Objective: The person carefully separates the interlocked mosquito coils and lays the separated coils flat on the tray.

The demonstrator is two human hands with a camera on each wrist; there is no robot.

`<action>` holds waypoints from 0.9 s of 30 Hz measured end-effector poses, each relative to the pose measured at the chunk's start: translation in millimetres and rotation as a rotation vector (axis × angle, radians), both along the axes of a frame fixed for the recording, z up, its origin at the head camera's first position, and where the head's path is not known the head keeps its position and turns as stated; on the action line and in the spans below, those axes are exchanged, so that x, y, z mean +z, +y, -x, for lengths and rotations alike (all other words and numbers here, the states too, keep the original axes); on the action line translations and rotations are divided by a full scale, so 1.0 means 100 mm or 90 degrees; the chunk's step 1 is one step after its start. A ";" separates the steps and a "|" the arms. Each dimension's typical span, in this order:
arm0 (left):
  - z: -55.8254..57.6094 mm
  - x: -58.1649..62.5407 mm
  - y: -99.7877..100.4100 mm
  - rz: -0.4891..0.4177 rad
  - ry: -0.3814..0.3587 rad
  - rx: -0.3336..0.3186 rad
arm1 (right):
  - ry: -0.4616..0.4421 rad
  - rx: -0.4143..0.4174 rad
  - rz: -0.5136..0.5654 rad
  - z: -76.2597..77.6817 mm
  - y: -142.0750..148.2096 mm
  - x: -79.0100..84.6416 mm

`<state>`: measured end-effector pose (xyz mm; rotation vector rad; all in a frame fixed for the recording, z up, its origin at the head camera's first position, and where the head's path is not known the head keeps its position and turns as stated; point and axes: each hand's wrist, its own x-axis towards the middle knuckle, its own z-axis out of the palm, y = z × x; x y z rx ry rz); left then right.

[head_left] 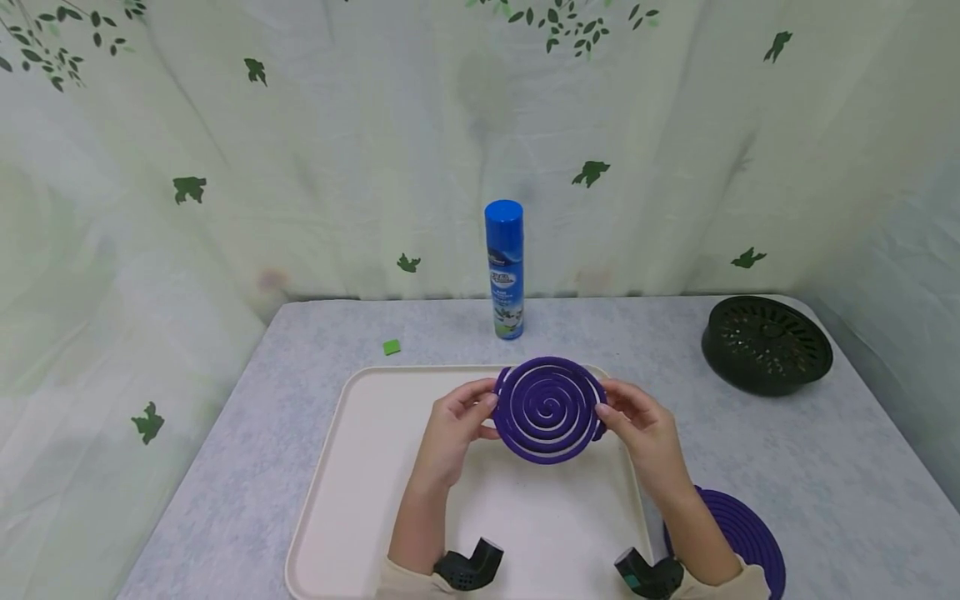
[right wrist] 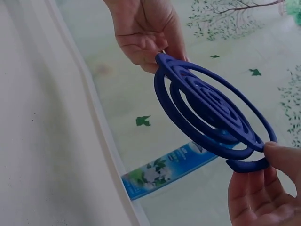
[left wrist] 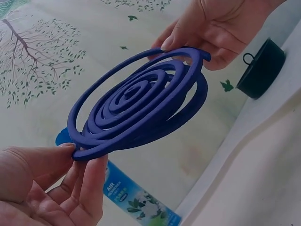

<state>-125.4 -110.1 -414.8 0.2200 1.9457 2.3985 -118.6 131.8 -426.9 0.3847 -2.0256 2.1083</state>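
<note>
Over the white tray [head_left: 375, 483], both hands hold up a purple spiral mosquito coil [head_left: 550, 410]. My left hand [head_left: 456, 429] pinches its left rim between thumb and fingers. On the opposite rim, the right hand [head_left: 643, 429] has its thumb in front and fingers behind. Seen edge-on in the left wrist view, the mosquito coil [left wrist: 136, 96] shows loops standing apart in two layers, as with a double coil. A loose end [right wrist: 247, 165] sticks out beside the right hand's fingers in the right wrist view.
Another purple coil [head_left: 761, 537] lies on the table under the right forearm, partly hidden. A blue air freshener can [head_left: 505, 271] stands behind the tray, with a small green square [head_left: 392, 347] to its left. The dark round slotted container [head_left: 768, 346] sits at the back right.
</note>
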 end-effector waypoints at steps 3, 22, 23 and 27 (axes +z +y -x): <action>0.00 0.01 -0.01 0.003 -0.010 0.000 | 0.028 0.035 -0.015 0.01 0.03 0.00; -0.04 0.05 -0.03 0.027 -0.016 -0.028 | 0.032 0.114 -0.004 -0.02 0.05 0.01; -0.04 0.05 -0.03 0.033 -0.017 -0.031 | 0.034 0.115 -0.014 -0.02 0.06 0.01; -0.04 0.04 -0.03 0.044 -0.011 -0.041 | 0.059 0.112 -0.060 -0.02 0.08 0.01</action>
